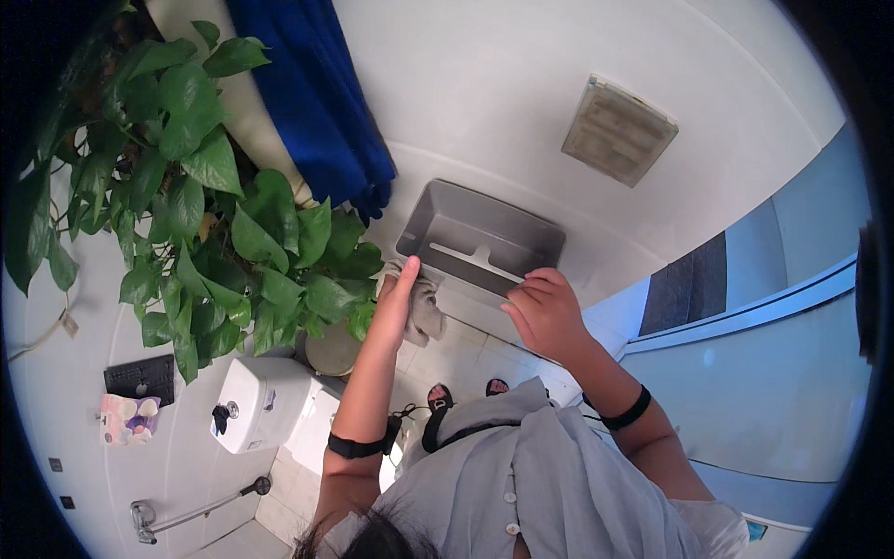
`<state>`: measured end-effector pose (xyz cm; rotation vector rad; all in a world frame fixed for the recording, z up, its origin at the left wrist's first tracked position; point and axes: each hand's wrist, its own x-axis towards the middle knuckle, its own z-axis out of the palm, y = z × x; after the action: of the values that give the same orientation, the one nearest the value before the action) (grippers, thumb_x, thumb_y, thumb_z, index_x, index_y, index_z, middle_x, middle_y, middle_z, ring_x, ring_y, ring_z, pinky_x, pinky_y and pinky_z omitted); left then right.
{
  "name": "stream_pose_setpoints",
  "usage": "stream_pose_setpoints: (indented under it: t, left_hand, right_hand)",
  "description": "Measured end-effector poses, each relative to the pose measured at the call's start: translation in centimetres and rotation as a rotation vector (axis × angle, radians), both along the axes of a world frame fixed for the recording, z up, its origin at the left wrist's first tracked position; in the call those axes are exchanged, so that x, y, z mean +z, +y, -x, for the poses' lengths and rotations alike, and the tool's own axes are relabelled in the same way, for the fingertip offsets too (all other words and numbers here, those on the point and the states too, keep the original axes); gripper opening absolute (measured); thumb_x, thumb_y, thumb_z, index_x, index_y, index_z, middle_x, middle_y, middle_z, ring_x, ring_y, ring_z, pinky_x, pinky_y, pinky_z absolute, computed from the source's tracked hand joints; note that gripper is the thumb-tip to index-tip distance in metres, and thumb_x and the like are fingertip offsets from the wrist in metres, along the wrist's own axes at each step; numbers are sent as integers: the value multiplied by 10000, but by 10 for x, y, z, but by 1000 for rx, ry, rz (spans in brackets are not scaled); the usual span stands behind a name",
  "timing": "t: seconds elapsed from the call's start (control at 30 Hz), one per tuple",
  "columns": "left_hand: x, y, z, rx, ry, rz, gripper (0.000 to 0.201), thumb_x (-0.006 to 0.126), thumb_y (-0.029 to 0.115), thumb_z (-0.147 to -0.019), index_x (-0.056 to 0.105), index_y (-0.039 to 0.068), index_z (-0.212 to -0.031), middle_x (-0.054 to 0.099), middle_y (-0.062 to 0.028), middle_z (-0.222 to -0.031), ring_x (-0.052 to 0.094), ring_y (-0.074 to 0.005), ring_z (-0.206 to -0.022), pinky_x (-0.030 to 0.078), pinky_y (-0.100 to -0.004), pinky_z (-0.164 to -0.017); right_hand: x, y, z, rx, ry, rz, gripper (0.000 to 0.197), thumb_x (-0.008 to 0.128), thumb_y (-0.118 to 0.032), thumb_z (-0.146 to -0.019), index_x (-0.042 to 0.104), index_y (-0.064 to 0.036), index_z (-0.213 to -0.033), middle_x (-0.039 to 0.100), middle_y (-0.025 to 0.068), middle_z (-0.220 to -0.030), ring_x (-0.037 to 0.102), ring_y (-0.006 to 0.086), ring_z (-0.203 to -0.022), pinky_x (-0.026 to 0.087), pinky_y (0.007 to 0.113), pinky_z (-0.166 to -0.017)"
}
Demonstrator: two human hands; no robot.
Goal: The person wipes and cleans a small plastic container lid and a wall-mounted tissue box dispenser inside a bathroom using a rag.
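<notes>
A wall-side grey rectangular box (447,200), open at the top, lies in front of me with a pale T-shaped strip (480,256) across its opening. At the box's front left corner, my left hand (399,296) is closed on a crumpled grey-beige cloth (426,312), which hangs down beside it; the thumb points up and most fingers are hidden. My right hand (548,312) is at the front right corner, by the strip's right end. Its fingers are curled, and whatever lies between them is hidden.
A leafy green plant (186,191) spreads close to my left forearm. Blue towels (312,93) hang beside it. A dull, square wall cover (619,130) is at upper right. Below left are a white toilet tank (265,405), a round bin (333,350) and a shower head (256,485).
</notes>
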<state>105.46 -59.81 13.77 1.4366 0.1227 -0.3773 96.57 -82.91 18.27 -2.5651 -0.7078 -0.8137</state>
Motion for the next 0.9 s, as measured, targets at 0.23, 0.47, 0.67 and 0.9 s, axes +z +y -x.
stream_pose_setpoints:
  t: [0.23,0.47,0.67,0.9]
  left_hand:
    - [-25,-9,-19,43,53,31,949,591,622,-847,332,-109,-1393,442,-211,-1387,433,-268,-1280,330,-329,-1066]
    - [-88,-11,-29,72,104,82,933,570,605,-864,325,-126,-1388,436,-221,-1394,436,-281,-1280,336,-340,-1067]
    - [-102,-8,-31,97,89,183,786,562,544,-882,409,-69,-1350,513,-195,-1304,506,-265,-1197,373,-350,-1030]
    - [-60,-4,-27,61,100,27,739,545,546,-889,445,-58,-1302,536,-180,-1253,519,-262,-1164,392,-352,-1005]
  right_hand:
    - [-14,-2,-12,5,70,-75,110,690,-105,-743,592,-56,-755,632,78,-694,610,252,-725,460,370,-826]
    - [-42,0,-15,29,104,-66,135,713,-118,-721,599,-50,-740,611,81,-672,607,252,-708,461,366,-813]
    - [-46,6,-14,-23,51,0,112,686,-107,-704,580,-72,-713,574,55,-629,603,207,-695,464,356,-851]
    - [-32,9,-2,-40,84,-38,126,701,-104,-698,580,-69,-710,561,50,-625,594,202,-693,463,369,-884]
